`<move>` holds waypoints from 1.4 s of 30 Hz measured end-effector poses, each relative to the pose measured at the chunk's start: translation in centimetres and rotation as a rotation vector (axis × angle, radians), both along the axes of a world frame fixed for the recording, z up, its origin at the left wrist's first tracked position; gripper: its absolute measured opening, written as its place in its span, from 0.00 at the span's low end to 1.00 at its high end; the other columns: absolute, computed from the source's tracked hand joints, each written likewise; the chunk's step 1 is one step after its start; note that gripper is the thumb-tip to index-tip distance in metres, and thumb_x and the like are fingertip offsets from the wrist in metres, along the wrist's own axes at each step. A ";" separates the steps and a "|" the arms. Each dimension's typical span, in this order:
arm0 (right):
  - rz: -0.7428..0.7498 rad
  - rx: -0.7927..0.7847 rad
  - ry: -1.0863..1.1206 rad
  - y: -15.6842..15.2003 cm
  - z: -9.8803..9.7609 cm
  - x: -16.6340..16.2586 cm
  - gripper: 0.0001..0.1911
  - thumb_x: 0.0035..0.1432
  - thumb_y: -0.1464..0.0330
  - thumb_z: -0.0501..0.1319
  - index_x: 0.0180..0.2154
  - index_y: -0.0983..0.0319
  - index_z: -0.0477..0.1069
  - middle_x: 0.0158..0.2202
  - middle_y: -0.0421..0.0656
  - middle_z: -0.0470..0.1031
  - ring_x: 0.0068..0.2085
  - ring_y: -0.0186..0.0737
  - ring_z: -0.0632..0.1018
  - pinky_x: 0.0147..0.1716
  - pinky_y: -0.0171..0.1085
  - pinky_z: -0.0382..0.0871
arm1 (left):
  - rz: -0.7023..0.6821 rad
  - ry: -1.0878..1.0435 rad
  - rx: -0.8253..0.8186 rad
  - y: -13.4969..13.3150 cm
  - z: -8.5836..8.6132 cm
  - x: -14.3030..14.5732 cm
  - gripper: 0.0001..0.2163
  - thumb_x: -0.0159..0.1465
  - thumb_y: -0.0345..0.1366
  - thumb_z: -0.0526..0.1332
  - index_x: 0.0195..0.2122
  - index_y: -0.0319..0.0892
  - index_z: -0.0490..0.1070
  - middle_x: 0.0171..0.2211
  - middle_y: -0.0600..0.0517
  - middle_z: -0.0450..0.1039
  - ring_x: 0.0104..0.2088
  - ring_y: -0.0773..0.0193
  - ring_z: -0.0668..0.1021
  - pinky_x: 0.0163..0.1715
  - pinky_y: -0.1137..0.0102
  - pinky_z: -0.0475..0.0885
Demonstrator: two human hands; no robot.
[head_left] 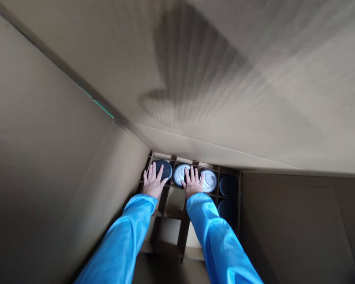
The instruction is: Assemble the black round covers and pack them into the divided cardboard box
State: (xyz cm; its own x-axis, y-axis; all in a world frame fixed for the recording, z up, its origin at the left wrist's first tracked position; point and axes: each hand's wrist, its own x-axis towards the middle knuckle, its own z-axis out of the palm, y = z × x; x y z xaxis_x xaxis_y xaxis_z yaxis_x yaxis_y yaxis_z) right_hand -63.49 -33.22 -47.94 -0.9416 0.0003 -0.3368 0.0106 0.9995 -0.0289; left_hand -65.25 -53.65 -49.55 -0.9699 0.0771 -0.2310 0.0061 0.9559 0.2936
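Note:
I look down into a deep cardboard box (pixel 62 165) whose bottom holds a cardboard divider grid (pixel 169 211). My left hand (pixel 152 182) lies flat with fingers spread on a dark round lid (pixel 165 169) in the far-left cell. Flat and spread too, my right hand (pixel 192 182) rests across a white ribbed round top (pixel 180 173) and touches a second white ribbed top (pixel 209 180) beside it. Both arms wear bright blue sleeves (pixel 215 240).
Two dark round tops (pixel 228 186) fill the right-hand cells. Several nearer cells of the grid show bare cardboard bottoms (pixel 175 199). A large cardboard flap (pixel 225 79) overhangs the far side, and box walls close in on left and right.

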 end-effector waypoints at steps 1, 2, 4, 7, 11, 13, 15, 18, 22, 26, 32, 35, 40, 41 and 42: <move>-0.006 -0.003 0.000 0.0 0.3 0.0 0.32 0.70 0.59 0.47 0.71 0.56 0.42 0.73 0.44 0.39 0.72 0.49 0.46 0.67 0.61 0.31 | 0.019 0.011 -0.015 0.2 0.3 0.0 0.29 0.70 0.45 0.52 0.70 0.46 0.50 0.72 0.40 0.37 0.71 0.48 0.46 0.67 0.44 0.43; -0.012 -0.006 -0.007 0.1 0.6 0.1 0.32 0.70 0.59 0.47 0.71 0.57 0.42 0.73 0.44 0.39 0.72 0.49 0.46 0.66 0.62 0.30 | 0.029 0.029 -0.025 0.4 0.7 0.1 0.27 0.70 0.42 0.51 0.70 0.47 0.51 0.72 0.41 0.38 0.71 0.49 0.46 0.67 0.42 0.41; -0.034 -0.004 -0.037 0.4 1.3 0.2 0.32 0.69 0.61 0.47 0.71 0.59 0.43 0.73 0.44 0.39 0.72 0.50 0.45 0.66 0.63 0.30 | -0.035 0.073 -0.009 1.2 1.5 0.5 0.25 0.71 0.36 0.47 0.69 0.48 0.51 0.72 0.45 0.42 0.71 0.52 0.48 0.67 0.41 0.39; -0.056 -0.003 -0.082 0.7 2.7 0.8 0.33 0.69 0.60 0.47 0.71 0.61 0.44 0.73 0.44 0.38 0.72 0.52 0.43 0.66 0.63 0.32 | -0.245 0.101 0.064 3.1 2.1 1.3 0.25 0.71 0.35 0.45 0.69 0.42 0.51 0.69 0.46 0.52 0.70 0.57 0.53 0.69 0.49 0.39; -0.019 -0.073 -0.119 0.4 5.5 2.4 0.35 0.67 0.59 0.50 0.71 0.61 0.44 0.73 0.44 0.35 0.72 0.53 0.42 0.67 0.60 0.39 | -0.240 0.127 0.048 5.8 2.4 2.0 0.26 0.70 0.35 0.45 0.68 0.29 0.53 0.68 0.38 0.53 0.70 0.52 0.53 0.69 0.49 0.44; 0.023 -0.150 -0.136 0.1 7.2 3.4 0.35 0.66 0.62 0.51 0.71 0.58 0.45 0.73 0.43 0.37 0.72 0.52 0.45 0.67 0.59 0.42 | -0.192 0.132 0.033 6.7 2.8 2.0 0.26 0.69 0.32 0.44 0.68 0.30 0.53 0.69 0.38 0.49 0.70 0.52 0.51 0.69 0.50 0.48; 0.053 -0.221 -0.174 0.0 9.0 4.7 0.34 0.65 0.65 0.52 0.70 0.57 0.48 0.73 0.43 0.42 0.71 0.50 0.49 0.67 0.57 0.45 | -0.239 0.079 0.043 7.5 3.3 2.2 0.26 0.69 0.30 0.44 0.69 0.37 0.52 0.71 0.43 0.46 0.71 0.55 0.49 0.69 0.52 0.48; 0.083 -0.281 -0.285 0.3 11.4 7.1 0.32 0.64 0.65 0.54 0.68 0.58 0.55 0.69 0.48 0.55 0.67 0.51 0.60 0.65 0.56 0.52 | -0.388 -0.045 0.050 8.6 3.6 2.6 0.27 0.69 0.33 0.49 0.70 0.45 0.51 0.71 0.49 0.45 0.71 0.57 0.49 0.69 0.55 0.49; 0.163 -0.268 -0.418 0.9 14.4 10.6 0.24 0.62 0.64 0.59 0.59 0.60 0.68 0.56 0.52 0.74 0.55 0.52 0.76 0.56 0.53 0.67 | -0.394 -0.106 0.007 9.2 3.5 2.7 0.30 0.68 0.41 0.55 0.70 0.43 0.51 0.71 0.45 0.45 0.71 0.53 0.49 0.69 0.53 0.46; 0.188 -0.219 -0.402 0.4 19.4 13.3 0.25 0.60 0.64 0.63 0.59 0.61 0.68 0.58 0.53 0.72 0.56 0.55 0.74 0.56 0.52 0.67 | -0.377 -0.164 -0.020 9.5 4.8 2.7 0.29 0.68 0.43 0.53 0.70 0.45 0.51 0.71 0.45 0.45 0.71 0.48 0.48 0.68 0.45 0.40; 0.165 -0.534 -0.242 1.1 28.8 20.4 0.29 0.64 0.62 0.57 0.65 0.59 0.61 0.64 0.50 0.66 0.60 0.54 0.71 0.62 0.51 0.63 | -0.407 -0.301 -0.005 11.9 11.1 6.6 0.30 0.64 0.38 0.58 0.68 0.51 0.54 0.71 0.46 0.47 0.69 0.43 0.52 0.65 0.39 0.44; 0.102 -0.720 -0.207 4.0 31.1 27.0 0.29 0.65 0.60 0.56 0.65 0.56 0.60 0.64 0.46 0.66 0.61 0.50 0.70 0.63 0.47 0.62 | -0.472 -0.394 0.032 13.1 15.7 9.2 0.26 0.61 0.38 0.60 0.62 0.48 0.66 0.65 0.44 0.62 0.63 0.48 0.68 0.64 0.48 0.57; -0.025 -0.843 -0.228 12.2 35.0 38.6 0.30 0.60 0.56 0.61 0.62 0.58 0.66 0.63 0.47 0.68 0.61 0.49 0.70 0.63 0.42 0.61 | -0.610 -0.362 0.092 14.1 25.4 14.4 0.20 0.64 0.39 0.51 0.53 0.37 0.73 0.55 0.39 0.74 0.56 0.52 0.76 0.59 0.61 0.68; -0.036 -0.863 -0.210 14.4 36.3 40.6 0.30 0.60 0.56 0.62 0.61 0.59 0.67 0.61 0.47 0.70 0.60 0.48 0.72 0.62 0.41 0.63 | -0.616 -0.317 0.097 14.5 27.4 15.8 0.20 0.65 0.40 0.49 0.49 0.38 0.75 0.52 0.39 0.76 0.53 0.50 0.78 0.57 0.58 0.70; -0.058 -0.882 -0.174 16.9 37.7 42.3 0.28 0.61 0.55 0.61 0.60 0.59 0.68 0.59 0.47 0.72 0.58 0.47 0.74 0.60 0.39 0.65 | -0.593 -0.226 0.166 15.1 29.5 17.4 0.18 0.65 0.42 0.49 0.42 0.41 0.76 0.45 0.42 0.80 0.47 0.50 0.81 0.51 0.60 0.74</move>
